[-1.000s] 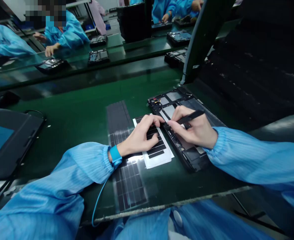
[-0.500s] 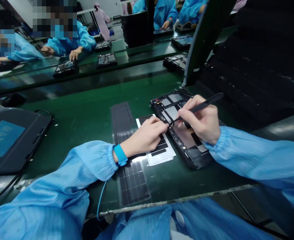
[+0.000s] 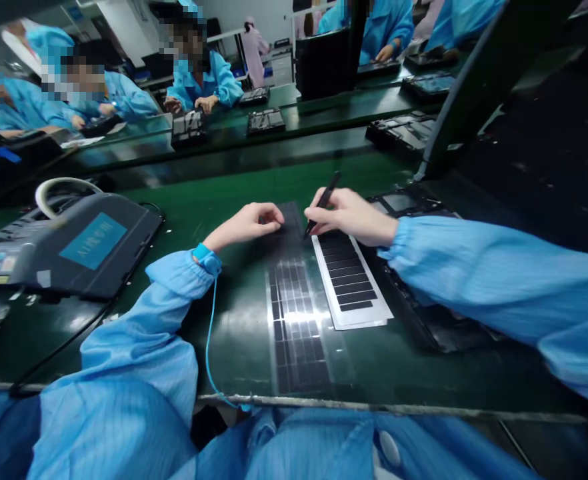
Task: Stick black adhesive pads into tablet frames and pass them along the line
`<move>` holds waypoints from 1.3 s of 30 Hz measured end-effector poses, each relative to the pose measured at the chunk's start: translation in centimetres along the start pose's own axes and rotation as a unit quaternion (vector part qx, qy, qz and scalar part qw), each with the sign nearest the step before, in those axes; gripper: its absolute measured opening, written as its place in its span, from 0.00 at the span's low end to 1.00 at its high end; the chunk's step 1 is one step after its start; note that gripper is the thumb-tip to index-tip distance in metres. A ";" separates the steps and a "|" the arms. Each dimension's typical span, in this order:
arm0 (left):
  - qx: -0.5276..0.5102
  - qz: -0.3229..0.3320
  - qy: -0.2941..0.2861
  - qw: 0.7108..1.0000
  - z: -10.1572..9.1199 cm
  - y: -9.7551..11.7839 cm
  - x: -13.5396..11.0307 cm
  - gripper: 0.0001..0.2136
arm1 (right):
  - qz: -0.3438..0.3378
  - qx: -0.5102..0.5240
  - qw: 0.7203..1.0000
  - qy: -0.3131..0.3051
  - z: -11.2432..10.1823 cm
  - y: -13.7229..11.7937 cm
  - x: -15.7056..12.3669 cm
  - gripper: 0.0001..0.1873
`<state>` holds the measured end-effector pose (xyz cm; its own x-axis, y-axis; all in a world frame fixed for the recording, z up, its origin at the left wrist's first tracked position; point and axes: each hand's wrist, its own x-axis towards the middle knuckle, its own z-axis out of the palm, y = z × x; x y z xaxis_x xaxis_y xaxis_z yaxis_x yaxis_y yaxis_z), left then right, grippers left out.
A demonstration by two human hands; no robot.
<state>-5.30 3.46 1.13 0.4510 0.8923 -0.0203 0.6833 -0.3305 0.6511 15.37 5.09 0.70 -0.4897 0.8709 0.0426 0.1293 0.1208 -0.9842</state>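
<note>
My right hand [image 3: 350,215] grips black tweezers [image 3: 323,202], whose tip touches the far end of a long clear sheet of small dark stickers [image 3: 294,300]. My left hand [image 3: 251,223] rests curled on that sheet's far left end, fingertips pressed down. A white sheet of black strips [image 3: 349,280] lies just right of it. The opened tablet chassis [image 3: 424,267] sits further right, mostly hidden under my right sleeve. A blue wrist strap [image 3: 205,256] with a cord is on my left wrist.
A dark grey device with a blue label [image 3: 84,247] lies at left on the green mat [image 3: 184,220]. A slanted black stand [image 3: 474,87] rises at right. Other people in blue coats work at the far bench with several opened tablets [image 3: 267,120].
Both hands moved left from the tablet and the white strip sheet to the far end of the clear sticker sheet. The camera view swung left.
</note>
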 end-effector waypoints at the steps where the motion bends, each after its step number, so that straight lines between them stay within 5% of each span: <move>1: -0.008 -0.022 -0.026 0.999 -0.4 -0.8 0.2 0.11 | 0.012 0.008 1.000 -0.002 0.9 0.6 0.7 0.09; 6: 0.001 -0.041 -0.109 0.993 0.1 -2.6 1.6 0.15 | -0.051 -0.084 0.995 -0.006 2.7 2.4 2.5 0.06; 9: -0.005 -0.037 -0.106 0.994 0.5 -2.8 1.9 0.15 | -0.082 -0.107 0.990 -0.040 2.5 2.9 2.6 0.07; 27: -0.017 -0.046 -0.103 0.994 0.5 -2.8 1.8 0.12 | -0.096 -0.117 0.988 -0.004 2.9 3.6 2.8 0.08; 31: -0.007 -0.046 -0.089 0.995 0.2 -2.6 1.7 0.12 | -0.127 -0.095 0.986 0.050 1.8 0.2 2.9 0.10; 34: 0.004 -0.066 -0.082 0.994 0.2 -2.3 1.7 0.14 | -0.172 -0.045 0.980 0.088 -1.3 -3.9 1.5 0.11; 36: 0.020 -0.081 -0.015 0.996 0.8 -1.4 1.6 0.14 | -0.151 -0.091 0.981 0.087 -3.8 -5.4 -0.4 0.12; 39: 0.049 -0.038 0.182 0.981 3.1 1.5 1.1 0.13 | -0.046 -0.150 0.985 0.066 -6.7 -4.2 -3.6 0.14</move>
<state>-2.01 2.97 -0.28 0.1729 0.9605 0.2181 0.7666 -0.2702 0.5825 22.32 4.66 5.78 -0.3970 0.9016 0.1715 0.3485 0.3210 -0.8806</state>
